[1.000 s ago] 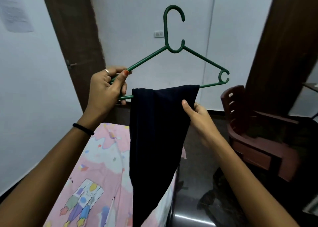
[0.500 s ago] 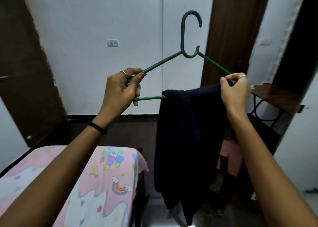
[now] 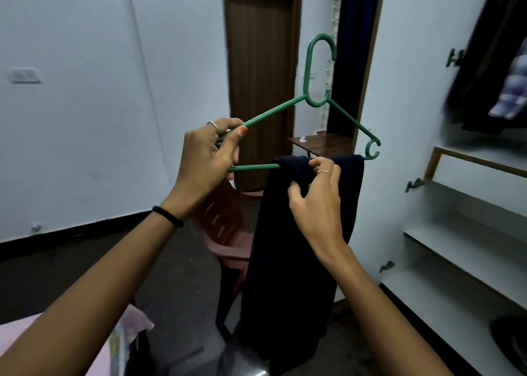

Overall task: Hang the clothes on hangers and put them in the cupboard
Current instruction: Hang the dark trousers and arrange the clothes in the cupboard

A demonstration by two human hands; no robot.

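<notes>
I am gripping the green hanger (image 3: pixel 318 101) in my left hand (image 3: pixel 206 158) at frame center while my right hand (image 3: pixel 316 201) is pinching the dark trousers (image 3: pixel 293 261), which, I judge, could slide off the smooth bar toward the cupboard (image 3: pixel 467 233) at right.

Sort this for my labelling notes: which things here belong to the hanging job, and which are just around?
Job: green hanger, dark garment, left hand, right hand, open cupboard.
Around: plastic chair, brown door, wooden table.

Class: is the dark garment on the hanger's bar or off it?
On: the dark garment drapes over the green hanger's lower bar, held by the right hand.
</notes>
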